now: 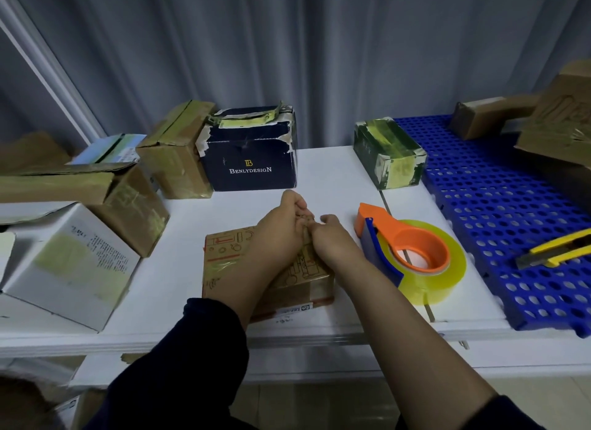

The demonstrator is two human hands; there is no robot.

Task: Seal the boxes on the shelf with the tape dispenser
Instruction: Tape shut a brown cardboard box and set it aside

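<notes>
A flat brown cardboard box [230, 256] with red and dark printed drawings lies on the white shelf [179, 269] in front of me. My left hand [281, 228] rests over the box's top with its fingers curled at the far edge. My right hand [332, 237] lies beside it, fingertips meeting those of the left at that same edge. What the fingers pinch is too small to tell. The orange and blue tape dispenser [406, 250], carrying a yellowish clear roll, lies on the shelf just right of my right hand, untouched.
Behind stand a dark blue box [252, 164], a brown taped box [176, 154] and a green box [388, 152]. A white box [64, 263] and brown boxes crowd the left. A blue perforated mat [499, 212] at the right holds a yellow utility knife [556, 248] and more cardboard boxes [556, 122].
</notes>
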